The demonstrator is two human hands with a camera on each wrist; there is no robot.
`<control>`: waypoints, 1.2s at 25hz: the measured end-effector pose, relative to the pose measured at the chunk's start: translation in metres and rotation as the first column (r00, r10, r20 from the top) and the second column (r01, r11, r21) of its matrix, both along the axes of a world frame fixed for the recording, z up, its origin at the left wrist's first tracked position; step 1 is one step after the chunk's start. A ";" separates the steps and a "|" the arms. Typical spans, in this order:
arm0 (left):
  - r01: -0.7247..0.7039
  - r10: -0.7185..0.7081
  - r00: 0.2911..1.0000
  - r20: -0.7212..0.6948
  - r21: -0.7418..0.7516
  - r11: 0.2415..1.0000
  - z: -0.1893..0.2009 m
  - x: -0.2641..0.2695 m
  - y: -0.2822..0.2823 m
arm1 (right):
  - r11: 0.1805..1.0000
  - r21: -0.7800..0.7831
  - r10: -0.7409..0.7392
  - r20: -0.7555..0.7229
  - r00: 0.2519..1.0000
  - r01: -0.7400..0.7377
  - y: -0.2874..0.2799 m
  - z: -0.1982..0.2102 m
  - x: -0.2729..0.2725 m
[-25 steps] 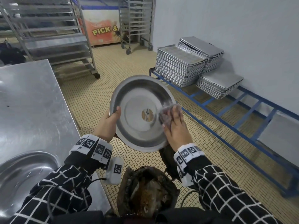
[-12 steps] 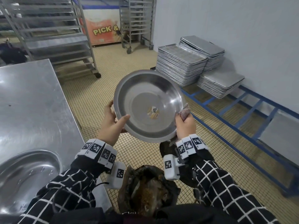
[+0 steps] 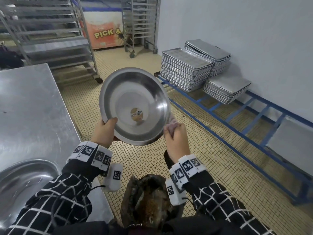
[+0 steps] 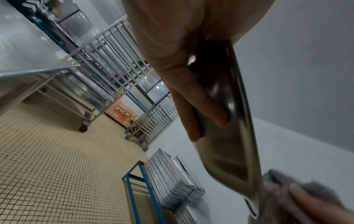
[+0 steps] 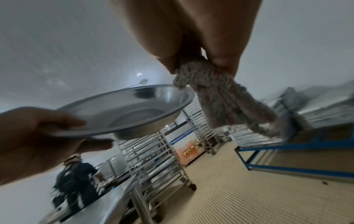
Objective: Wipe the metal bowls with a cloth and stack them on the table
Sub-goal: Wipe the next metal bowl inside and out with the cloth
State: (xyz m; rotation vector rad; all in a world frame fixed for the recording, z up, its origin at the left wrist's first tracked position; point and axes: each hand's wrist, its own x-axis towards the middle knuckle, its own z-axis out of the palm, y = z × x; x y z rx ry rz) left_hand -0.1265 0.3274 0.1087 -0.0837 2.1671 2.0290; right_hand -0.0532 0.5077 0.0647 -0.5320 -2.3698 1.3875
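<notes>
Head view has us holding the metal bowl (image 3: 135,106) up over the tiled floor, tilted so its hollow faces us, a small round sticker (image 3: 136,114) near the middle of its base. Our left hand (image 3: 103,131) grips the near-left rim, thumb curled over the lip and fingers spread behind against the underside, as the left wrist view confirms. Our right hand (image 3: 175,139) is closed in a pinch around the bunched cloth (image 3: 171,127), which sits at the bowl's right rim; whether it actually touches the metal we cannot tell.

We judge the bowl light and stiff, thin enough for one hand to carry by its edge, but smooth and likely slippery, so the flared rim is the sound place to hold, thumb inside and fingers beneath. The cloth looks soft and coarse-knit, limp where its tail hangs in the right wrist view, and should mould to the curve readily.

Beside us on the left, the steel table (image 3: 30,102) carries another bowl (image 3: 22,184), cut off by the frame edge; we cannot say whether more lie under it. The underside of the held bowl is mostly hidden, so its cleanliness is unknown. The sticker's print is too blurred to read.
</notes>
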 end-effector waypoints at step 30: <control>0.103 -0.122 0.987 0.103 0.177 0.979 -0.018 0.007 -0.003 | 0.994 0.069 -0.093 0.047 0.995 0.089 0.059 0.008 -0.017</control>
